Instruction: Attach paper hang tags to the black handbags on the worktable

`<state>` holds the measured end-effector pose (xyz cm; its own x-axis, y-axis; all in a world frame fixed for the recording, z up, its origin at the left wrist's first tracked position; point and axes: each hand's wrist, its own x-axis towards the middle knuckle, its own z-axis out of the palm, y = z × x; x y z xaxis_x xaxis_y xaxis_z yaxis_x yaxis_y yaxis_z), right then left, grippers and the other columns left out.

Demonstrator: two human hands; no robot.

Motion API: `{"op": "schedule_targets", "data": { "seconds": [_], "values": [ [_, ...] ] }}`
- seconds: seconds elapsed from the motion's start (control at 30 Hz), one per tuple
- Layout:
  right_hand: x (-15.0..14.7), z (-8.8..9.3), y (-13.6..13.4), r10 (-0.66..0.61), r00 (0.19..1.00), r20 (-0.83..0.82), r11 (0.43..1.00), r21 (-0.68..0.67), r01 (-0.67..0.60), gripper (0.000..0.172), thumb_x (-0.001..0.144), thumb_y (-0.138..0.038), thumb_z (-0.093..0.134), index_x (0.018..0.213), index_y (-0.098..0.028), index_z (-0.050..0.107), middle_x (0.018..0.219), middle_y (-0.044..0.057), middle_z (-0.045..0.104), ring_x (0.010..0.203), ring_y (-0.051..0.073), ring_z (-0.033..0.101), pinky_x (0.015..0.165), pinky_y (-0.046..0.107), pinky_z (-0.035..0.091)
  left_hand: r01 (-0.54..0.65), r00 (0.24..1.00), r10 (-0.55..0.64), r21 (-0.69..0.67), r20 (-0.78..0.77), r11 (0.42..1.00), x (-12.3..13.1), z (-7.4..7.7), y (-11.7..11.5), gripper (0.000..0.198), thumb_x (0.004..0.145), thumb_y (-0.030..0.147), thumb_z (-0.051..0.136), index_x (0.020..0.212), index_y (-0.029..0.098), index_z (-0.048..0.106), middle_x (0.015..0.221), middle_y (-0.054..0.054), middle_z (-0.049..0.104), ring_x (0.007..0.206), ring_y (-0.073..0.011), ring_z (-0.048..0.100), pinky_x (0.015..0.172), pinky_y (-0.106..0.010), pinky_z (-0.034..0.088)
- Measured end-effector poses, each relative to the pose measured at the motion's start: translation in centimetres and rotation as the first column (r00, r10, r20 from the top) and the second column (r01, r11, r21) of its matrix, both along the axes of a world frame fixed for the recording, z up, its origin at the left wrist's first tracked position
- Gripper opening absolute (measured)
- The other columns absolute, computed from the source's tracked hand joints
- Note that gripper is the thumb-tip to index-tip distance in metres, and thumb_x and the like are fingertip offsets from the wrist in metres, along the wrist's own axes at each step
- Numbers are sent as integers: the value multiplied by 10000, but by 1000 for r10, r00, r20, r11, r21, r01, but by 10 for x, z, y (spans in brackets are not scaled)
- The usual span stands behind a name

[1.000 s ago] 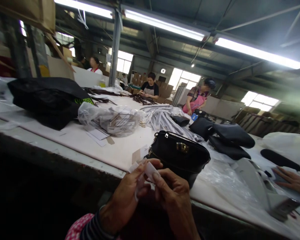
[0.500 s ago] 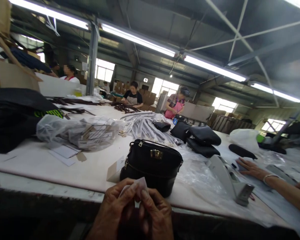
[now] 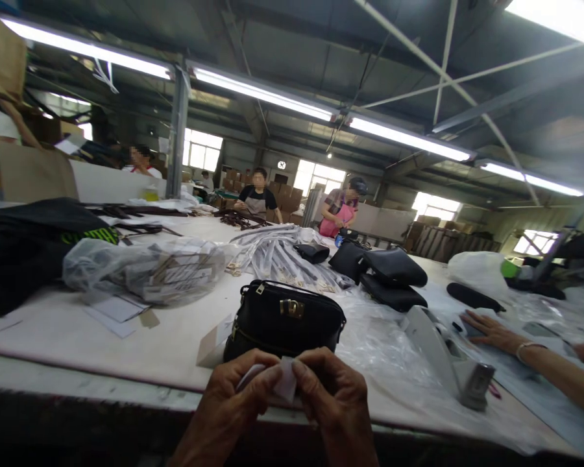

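Both hands are low in the middle of the head view, just in front of a black handbag. My left hand pinches a small piece of thin white paper, and another pale folded edge shows between its thumb and fingers. On the paper's other side, my right hand grips its edge between thumb and forefinger. The bag stands upright on the white table, with a gold clasp on its front. A pale card leans by the bag's left side.
Left lie a plastic bag of cards and a black cloth bag. Behind are wrapped straps and black pouches. To the right stand a grey tape dispenser and a co-worker's hand on plastic.
My hands have moved slightly right and drawn a little apart, with more of the white paper showing between them. The camera view has shifted a little, and the handbag appears lower and further left.
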<state>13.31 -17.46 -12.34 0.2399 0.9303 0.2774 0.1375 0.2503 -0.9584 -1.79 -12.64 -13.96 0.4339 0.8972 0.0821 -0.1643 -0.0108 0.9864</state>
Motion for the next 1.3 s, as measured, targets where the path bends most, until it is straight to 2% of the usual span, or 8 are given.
{"op": "schedule_targets", "data": {
  "seconds": [0.13, 0.23, 0.37, 0.5, 0.57, 0.93, 1.13, 1.3],
  "values": [
    [8, 5, 11, 108, 993, 51, 994, -26, -107, 328, 852, -473, 689, 826, -146, 700, 586, -26, 536, 479, 84, 437, 457, 214, 333, -82, 992, 84, -30, 97, 996, 4, -7, 8, 433, 672, 549, 812, 725, 140, 679, 522, 51, 414, 491, -57, 281, 468, -190, 191],
    [17, 31, 24, -8, 932, 363, 989, 144, -47, 205, 920, -374, 627, 920, -185, 705, 735, -1, 591, 636, 123, 544, 567, 235, 413, -108, 985, 112, -34, 131, 994, -1, -7, 18, 463, 652, 571, 820, 723, 143, 656, 488, 67, 381, 458, -46, 258, 456, -183, 163],
    [18, 76, 45, -175, 543, 821, 957, 271, -101, 159, 910, -188, 631, 1057, -236, 669, 1071, 31, 613, 983, 187, 583, 809, 297, 436, -76, 988, 77, -14, 134, 997, -7, -3, 24, 473, 700, 596, 776, 786, 158, 618, 439, 59, 445, 400, -53, 318, 432, -171, 186],
    [12, 92, 61, -162, 214, 963, 974, 190, -120, 174, 851, -113, 659, 986, -214, 618, 1062, 29, 598, 952, 202, 582, 736, 297, 412, 3, 990, 2, -29, 140, 1000, -2, -2, 22, 402, 838, 578, 643, 846, 187, 549, 371, 68, 451, 326, -53, 297, 393, -162, 156],
    [13, 92, 64, -146, 190, 971, 974, 174, -142, 175, 836, -87, 654, 939, -207, 578, 998, 16, 594, 886, 184, 579, 712, 288, 399, 12, 988, -9, -17, 156, 1000, 2, -2, 22, 377, 871, 560, 609, 860, 191, 533, 366, 77, 443, 326, -47, 276, 395, -153, 159],
    [38, 81, 58, 20, 409, 912, 929, 135, -345, 232, 845, -3, 622, 922, -207, 545, 1021, 9, 563, 906, 141, 568, 819, 258, 433, -84, 983, 85, -15, 163, 996, 7, 6, 31, 319, 820, 470, 688, 795, 163, 607, 451, 22, 556, 415, -65, 356, 454, -167, 219],
    [38, 104, 61, 118, 222, 968, 916, -20, -400, 288, 863, -71, 652, 1109, -210, 597, 1081, 28, 555, 923, 150, 570, 826, 279, 428, -92, 991, 94, -27, 91, 995, 3, 1, 34, 342, 751, 465, 754, 838, 143, 680, 501, 2, 596, 477, -98, 475, 494, -186, 280],
    [34, 118, 66, 158, 39, 987, 898, -127, -422, 236, 858, -26, 573, 1024, -187, 622, 1039, 32, 552, 857, 133, 565, 763, 267, 399, -102, 991, 106, -51, 79, 993, 0, -1, 34, 340, 762, 473, 747, 849, 156, 660, 498, 22, 570, 446, -80, 428, 456, -175, 226]
  ]
}}
